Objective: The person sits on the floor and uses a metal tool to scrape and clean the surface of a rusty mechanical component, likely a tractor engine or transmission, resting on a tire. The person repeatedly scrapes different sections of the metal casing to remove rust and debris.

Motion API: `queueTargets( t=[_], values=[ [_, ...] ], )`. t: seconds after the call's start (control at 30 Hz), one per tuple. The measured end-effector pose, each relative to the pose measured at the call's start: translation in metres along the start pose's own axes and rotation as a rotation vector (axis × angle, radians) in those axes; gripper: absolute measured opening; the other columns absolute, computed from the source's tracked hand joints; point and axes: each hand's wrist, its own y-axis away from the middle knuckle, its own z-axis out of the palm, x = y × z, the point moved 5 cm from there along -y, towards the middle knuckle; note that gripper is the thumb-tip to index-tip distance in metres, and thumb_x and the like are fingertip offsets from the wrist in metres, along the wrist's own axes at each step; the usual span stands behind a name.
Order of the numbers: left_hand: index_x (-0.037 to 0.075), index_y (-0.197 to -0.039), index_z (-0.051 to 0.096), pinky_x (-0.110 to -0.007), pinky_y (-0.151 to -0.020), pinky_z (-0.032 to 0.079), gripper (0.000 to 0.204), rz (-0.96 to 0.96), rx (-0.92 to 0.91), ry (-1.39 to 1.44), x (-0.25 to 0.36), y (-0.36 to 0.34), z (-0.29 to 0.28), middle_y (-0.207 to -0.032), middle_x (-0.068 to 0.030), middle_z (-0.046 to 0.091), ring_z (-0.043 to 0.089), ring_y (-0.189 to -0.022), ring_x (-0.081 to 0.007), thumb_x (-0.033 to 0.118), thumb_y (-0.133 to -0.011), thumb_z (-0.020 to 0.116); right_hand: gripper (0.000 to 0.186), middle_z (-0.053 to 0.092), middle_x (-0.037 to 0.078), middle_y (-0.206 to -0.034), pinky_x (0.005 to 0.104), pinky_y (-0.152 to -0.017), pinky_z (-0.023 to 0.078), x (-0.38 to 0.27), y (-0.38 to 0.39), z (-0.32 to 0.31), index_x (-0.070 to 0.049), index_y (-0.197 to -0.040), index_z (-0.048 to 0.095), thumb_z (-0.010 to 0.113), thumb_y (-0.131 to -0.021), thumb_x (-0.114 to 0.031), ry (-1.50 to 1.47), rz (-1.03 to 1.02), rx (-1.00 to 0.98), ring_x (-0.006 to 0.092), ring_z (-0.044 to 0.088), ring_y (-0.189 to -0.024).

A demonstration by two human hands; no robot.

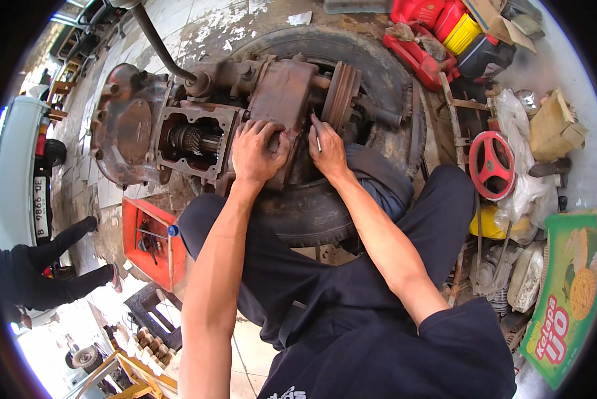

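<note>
A rusty brown gearbox [282, 86] lies across a large black tyre [305, 223] in front of me. Its open housing [195, 141] shows gears and a shaft inside. My left hand [261, 151] rests at the near side of the casing, right of that opening. Its fingers are curled in, and whatever they hold is hidden. Beside the casing's right edge, my right hand [328, 151] is closed on a slim metal rod [318, 141], pointing away from me. A ribbed round drum [343, 98] sits just beyond the right hand.
A red tray [172, 263] with small parts stands left of my knee. Red containers [421, 56] lie at the far right. On the right are a red handwheel [492, 165] and a green carton [564, 299]. Another person's legs [66, 266] show at left, near a parked vehicle [19, 173].
</note>
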Motion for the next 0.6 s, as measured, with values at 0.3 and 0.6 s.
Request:
queueTargets(
  t=[0.3, 0.6],
  values=[
    [0.010, -0.093, 0.072, -0.042, -0.088, 0.048, 0.013, 0.027, -0.005, -0.003, 0.005, -0.006, -0.002, -0.095, -0.0083, 0.070, 0.063, -0.093, -0.0310, 0.018, -0.084, 0.068, 0.034, 0.072, 0.025, -0.102, 0.0479, -0.089, 0.052, 0.004, -0.006, -0.020, 0.000, -0.122, 0.068, 0.054, -0.099, -0.022, -0.124, 0.475, -0.178, 0.0451, 0.067, -0.102],
    [0.010, -0.094, 0.072, -0.042, -0.087, 0.047, 0.013, 0.023, -0.002, 0.013, 0.004, -0.007, 0.003, -0.094, -0.0081, 0.070, 0.063, -0.094, -0.0311, 0.017, -0.084, 0.067, 0.039, 0.074, 0.007, -0.079, 0.0293, -0.056, 0.050, 0.018, 0.006, -0.019, 0.002, -0.120, 0.068, 0.046, -0.104, -0.027, -0.472, 0.766, -0.233, 0.0125, 0.060, -0.058]
  ],
)
